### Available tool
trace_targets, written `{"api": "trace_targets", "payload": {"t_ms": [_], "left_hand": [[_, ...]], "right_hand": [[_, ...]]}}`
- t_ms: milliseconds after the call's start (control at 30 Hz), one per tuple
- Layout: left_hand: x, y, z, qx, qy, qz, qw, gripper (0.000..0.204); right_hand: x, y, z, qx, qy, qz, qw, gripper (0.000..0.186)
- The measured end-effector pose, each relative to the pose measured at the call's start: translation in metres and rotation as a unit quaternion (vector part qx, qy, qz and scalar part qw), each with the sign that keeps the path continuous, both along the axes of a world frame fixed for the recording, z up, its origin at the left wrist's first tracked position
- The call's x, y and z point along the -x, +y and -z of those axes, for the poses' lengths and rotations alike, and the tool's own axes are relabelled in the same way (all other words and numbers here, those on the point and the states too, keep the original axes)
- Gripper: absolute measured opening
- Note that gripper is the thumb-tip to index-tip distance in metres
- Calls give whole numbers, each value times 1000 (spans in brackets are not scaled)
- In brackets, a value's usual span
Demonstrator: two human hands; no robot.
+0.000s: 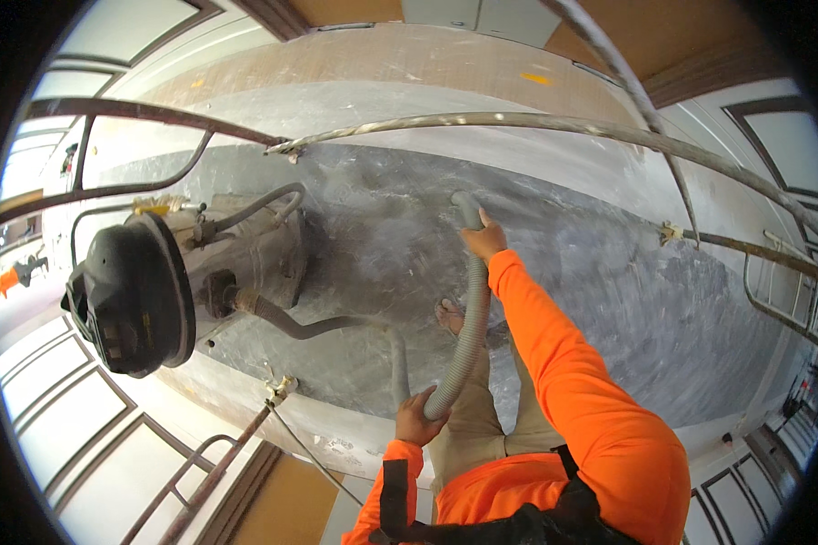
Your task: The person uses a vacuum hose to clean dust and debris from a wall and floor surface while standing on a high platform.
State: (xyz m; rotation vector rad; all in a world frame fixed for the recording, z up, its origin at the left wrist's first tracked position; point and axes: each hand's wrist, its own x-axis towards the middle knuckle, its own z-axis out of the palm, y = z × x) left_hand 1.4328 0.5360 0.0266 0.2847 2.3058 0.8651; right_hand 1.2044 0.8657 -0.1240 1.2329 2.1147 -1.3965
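Observation:
A grey ribbed vacuum hose (464,350) runs between my two hands in front of my legs. My right hand (485,238) is wrapped round its upper stretch, close to the bent far end that meets the dusty board. Lower down, my left hand (420,418) grips the same hose near my waist. From there the hose loops back to a dusty drum vacuum (259,245) with a black top (132,295), at the left. Its hose joins the drum's side at a round port.
I stand on a grey dusty platform board (600,300) framed by scaffold rails (518,120). Thin diagonal braces cross at the upper right and lower left. Panelled walls (73,409) surround it. An orange tool (14,277) lies at the far left.

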Motion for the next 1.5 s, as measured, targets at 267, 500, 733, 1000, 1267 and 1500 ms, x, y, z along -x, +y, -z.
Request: {"api": "trace_targets", "payload": {"t_ms": [267,500,733,1000,1267,1500], "left_hand": [[0,94,1,-7,-36,102,994,66],[-19,214,25,-29,-65,173,982,69],[-42,320,26,-41,-63,239,968,72],[-30,422,41,-113,-30,301,946,72],[-24,458,45,-90,-39,341,935,73],[-3,405,20,-45,-68,325,942,73]], "right_hand": [[-112,172,35,-87,10,103,991,75],[-227,339,58,-56,48,225,972,75],[-314,471,58,-120,60,295,946,65],[-410,583,25,-129,58,403,904,68],[-442,621,53,-105,36,434,894,70],[-360,526,23,48,94,452,886,67]]}}
